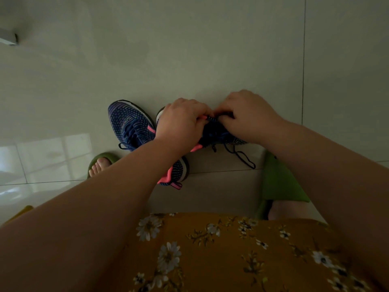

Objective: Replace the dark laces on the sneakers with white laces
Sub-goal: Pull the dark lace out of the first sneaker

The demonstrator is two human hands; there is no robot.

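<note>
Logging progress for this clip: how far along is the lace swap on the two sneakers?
Early stage. Done: nothing visibly finished; no white laces in view. In hand: the left hand and right hand work at the top of the right-side sneaker, whose dark lace trails loose on the floor. Left: the other sneaker is fully dark-laced; both need white laces.
</note>
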